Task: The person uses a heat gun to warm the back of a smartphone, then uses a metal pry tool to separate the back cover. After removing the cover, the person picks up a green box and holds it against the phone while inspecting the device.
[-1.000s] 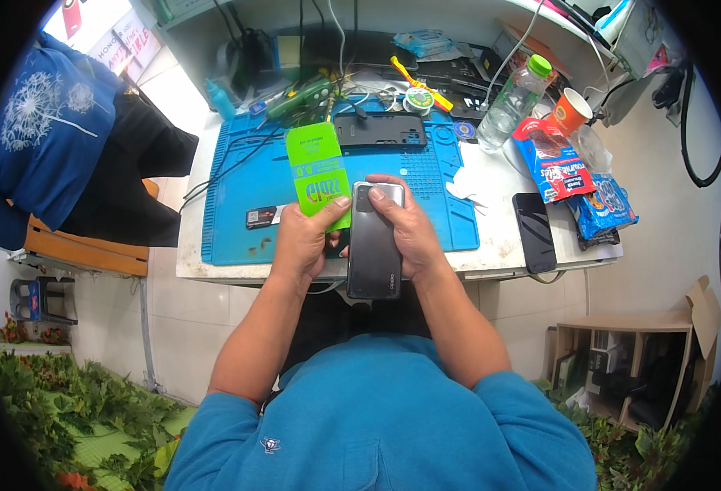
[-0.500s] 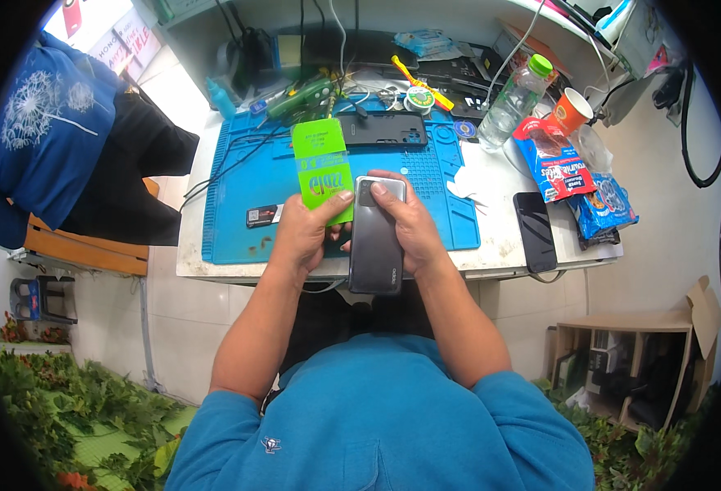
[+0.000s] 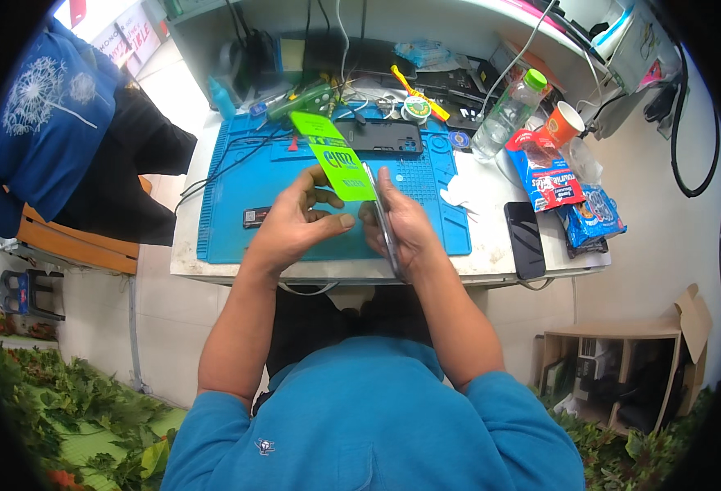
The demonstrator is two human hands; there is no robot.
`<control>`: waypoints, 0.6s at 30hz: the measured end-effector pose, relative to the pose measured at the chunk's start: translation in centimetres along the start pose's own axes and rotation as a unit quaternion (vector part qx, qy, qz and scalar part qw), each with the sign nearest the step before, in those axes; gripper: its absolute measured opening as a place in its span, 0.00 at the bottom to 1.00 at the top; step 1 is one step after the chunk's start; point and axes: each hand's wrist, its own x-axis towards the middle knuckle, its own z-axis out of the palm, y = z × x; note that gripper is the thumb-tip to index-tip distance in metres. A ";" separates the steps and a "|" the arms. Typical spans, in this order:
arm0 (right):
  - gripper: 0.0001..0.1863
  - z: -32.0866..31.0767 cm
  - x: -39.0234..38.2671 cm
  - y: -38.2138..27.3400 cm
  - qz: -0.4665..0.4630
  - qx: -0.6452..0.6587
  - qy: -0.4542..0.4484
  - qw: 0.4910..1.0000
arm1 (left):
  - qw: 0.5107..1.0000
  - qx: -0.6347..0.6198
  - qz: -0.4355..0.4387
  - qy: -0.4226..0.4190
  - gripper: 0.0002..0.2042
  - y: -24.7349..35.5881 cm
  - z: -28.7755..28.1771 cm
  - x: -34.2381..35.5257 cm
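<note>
My right hand (image 3: 406, 222) grips a grey smartphone (image 3: 390, 237), now turned nearly edge-on, with the thumb on one side and the fingertips on the other. A bright green printed card (image 3: 337, 164), creased across its upper part, stands tilted against the phone's upper end. My left hand (image 3: 291, 225) is beside the card with its fingers apart and its thumb stretched toward the phone. Its index fingertip is close to the card's left edge; I cannot tell whether they touch. Below both hands lies a blue repair mat (image 3: 238, 180), with a small dark phone battery (image 3: 255, 218) behind the left hand.
A black phone frame (image 3: 385, 137) lies on the mat's far part. On the right are a dark phone (image 3: 525, 240), snack packets (image 3: 545, 176), a clear bottle (image 3: 508, 114) and an orange cup (image 3: 562, 123). Cables, a solder spool (image 3: 415, 109) and tools clutter the back.
The phone has turned from showing its back to nearly edge-on. My left thumb has come off the green card and the fingers have spread; the card now leans to the left at its top.
</note>
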 end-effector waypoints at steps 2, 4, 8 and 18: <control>0.35 0.2 -0.5 -1.0 0.047 -0.038 -0.032 0.998 | 1.000 0.002 0.009 0.023 0.44 -0.9 0.1 0.6; 0.38 1.4 -0.8 -1.5 0.069 -0.092 0.005 0.993 | 0.998 -0.038 0.021 0.037 0.49 -1.8 0.2 1.5; 0.43 0.4 0.0 -1.5 0.122 -0.114 -0.104 0.980 | 0.982 -0.178 0.056 -0.034 0.44 -2.7 -0.6 2.6; 0.46 -0.6 -0.6 -0.9 0.167 0.110 -0.261 0.945 | 0.988 -0.155 -0.009 0.018 0.16 -2.4 -0.1 2.3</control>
